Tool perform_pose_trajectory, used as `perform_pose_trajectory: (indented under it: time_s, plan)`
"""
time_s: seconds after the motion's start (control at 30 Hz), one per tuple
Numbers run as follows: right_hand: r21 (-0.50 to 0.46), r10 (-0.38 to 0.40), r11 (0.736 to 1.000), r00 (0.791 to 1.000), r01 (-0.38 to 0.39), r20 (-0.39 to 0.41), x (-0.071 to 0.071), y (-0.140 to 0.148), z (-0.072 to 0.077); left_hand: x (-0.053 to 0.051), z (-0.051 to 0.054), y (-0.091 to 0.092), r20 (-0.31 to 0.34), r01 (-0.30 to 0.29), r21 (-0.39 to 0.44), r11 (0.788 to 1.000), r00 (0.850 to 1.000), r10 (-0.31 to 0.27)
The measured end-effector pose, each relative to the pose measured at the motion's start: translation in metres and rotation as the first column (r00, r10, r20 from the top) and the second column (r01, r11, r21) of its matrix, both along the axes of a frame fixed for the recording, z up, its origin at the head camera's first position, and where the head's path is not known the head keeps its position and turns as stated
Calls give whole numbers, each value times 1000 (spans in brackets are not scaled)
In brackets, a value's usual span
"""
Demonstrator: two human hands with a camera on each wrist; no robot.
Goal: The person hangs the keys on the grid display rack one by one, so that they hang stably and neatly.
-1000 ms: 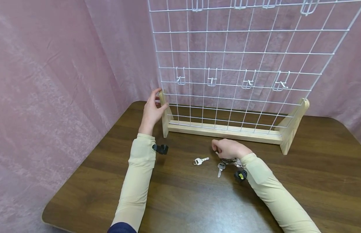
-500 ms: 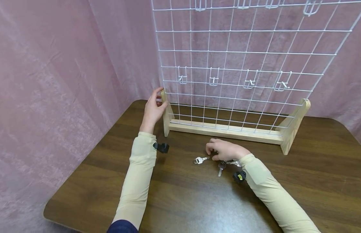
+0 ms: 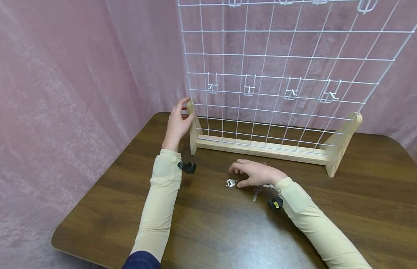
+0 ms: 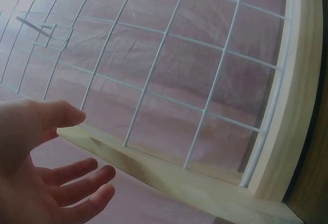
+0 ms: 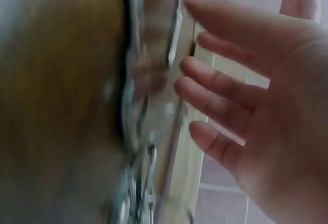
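Note:
My left hand (image 3: pixel 178 125) holds the left wooden upright (image 3: pixel 193 129) of the rack, thumb in front and index finger at its top; the other fingers are loosely bent in the left wrist view. My right hand (image 3: pixel 257 173) hovers low over the table with thumb and fingers apart, holding nothing. Near its thumb lies a silver key (image 3: pixel 230 183) with a ring, partly covered by the hand. Beneath the palm lies another key (image 3: pixel 256 193), and more keys (image 3: pixel 269 186) are partly hidden by the wrist. Blurred metal keys (image 5: pixel 134 80) also appear in the right wrist view.
A white wire grid (image 3: pixel 272 108) stands in the wooden base (image 3: pixel 262 150) at the back of the brown table (image 3: pixel 208 224). Several white wire hooks (image 3: pixel 249 89) hang on it in two rows. Pink curtains (image 3: pixel 77 93) surround the table.
My right hand has moved left from the group of keys to the single key, its fingers spreading from a curled shape. The left hand stays at the upright. The head view shifts slightly.

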State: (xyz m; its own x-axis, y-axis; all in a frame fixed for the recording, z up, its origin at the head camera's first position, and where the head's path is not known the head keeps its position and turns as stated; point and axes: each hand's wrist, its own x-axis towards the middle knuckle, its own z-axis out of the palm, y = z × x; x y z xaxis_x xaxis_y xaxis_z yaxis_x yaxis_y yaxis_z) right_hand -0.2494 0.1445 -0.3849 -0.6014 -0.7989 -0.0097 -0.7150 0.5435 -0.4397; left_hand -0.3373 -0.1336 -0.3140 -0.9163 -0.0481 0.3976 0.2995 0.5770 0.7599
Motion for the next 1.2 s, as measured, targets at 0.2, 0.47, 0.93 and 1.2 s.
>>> perform_pose_trajectory:
  time_s: [0.2, 0.47, 0.93, 1.2]
  plan:
    - [37, 126, 992, 980, -122, -152, 10, -16, 0, 1, 4, 2, -4, 1, 0, 1000, 1000, -1]
    - [94, 148, 987, 963, -130, -224, 19, -26, 2, 2, 4, 1, 29, 8, 1, 1000, 1000, -8]
    - [122, 72, 991, 993, -61, -93, 20, -26, 7, 0, 5, 0, 39, 22, -26, 999, 999, -21]
    - [120, 98, 989, 993, -90, -61, 18, -24, 5, 1, 1, -3, 51, 33, -40, 999, 998, -31]
